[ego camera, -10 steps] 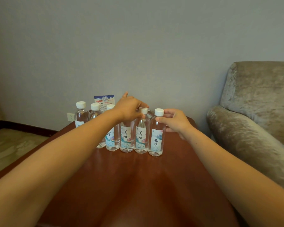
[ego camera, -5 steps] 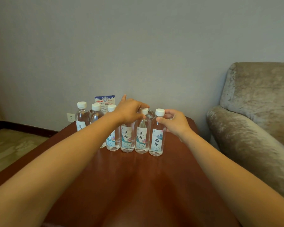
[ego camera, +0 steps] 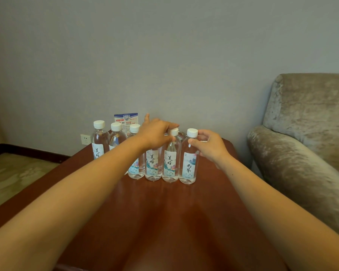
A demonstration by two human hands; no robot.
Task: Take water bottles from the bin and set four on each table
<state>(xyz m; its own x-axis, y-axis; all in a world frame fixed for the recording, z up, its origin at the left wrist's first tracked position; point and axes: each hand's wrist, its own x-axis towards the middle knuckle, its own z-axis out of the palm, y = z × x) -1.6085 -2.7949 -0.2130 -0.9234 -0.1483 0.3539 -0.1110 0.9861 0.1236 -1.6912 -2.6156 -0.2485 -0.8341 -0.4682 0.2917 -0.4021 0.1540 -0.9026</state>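
1. Right hand (ego camera: 209, 147) first: thumb in front, fingers curled behind, pinching the neck of the end bottle (ego camera: 189, 165) just under its white cap. The bottle stands upright on the table (ego camera: 164, 222).
2. Over at 9 o'clock, the left hand (ego camera: 157, 133) is draped over the top of the covered bottle (ego camera: 152, 163), hiding its cap. One finger pokes up toward 12 o'clock. Whether the hand actually grips the bottle, I cannot tell.
3. Between the two hands stands the middle bottle (ego camera: 170, 163), cap showing, with the left thumb just beside it.
4. At 9 o'clock from the covered one is the fourth bottle (ego camera: 134, 169). That makes four upright in a tight row, labels facing us, toward the table's 12 o'clock end.
5. Further out at 10 o'clock, behind the left forearm, are the back bottle (ego camera: 116, 136) and the far-left bottle (ego camera: 99, 137), both upright and capped.
6. A printed card (ego camera: 125, 119) stands behind the row at 12 o'clock, against the wall.
7. There's a wall socket (ego camera: 85, 139) low at 10 o'clock, with carpet (ego camera: 14, 173) below it at 9.
8. A grey velvet armchair (ego camera: 301, 143) sits just beside the table at 3 o'clock.
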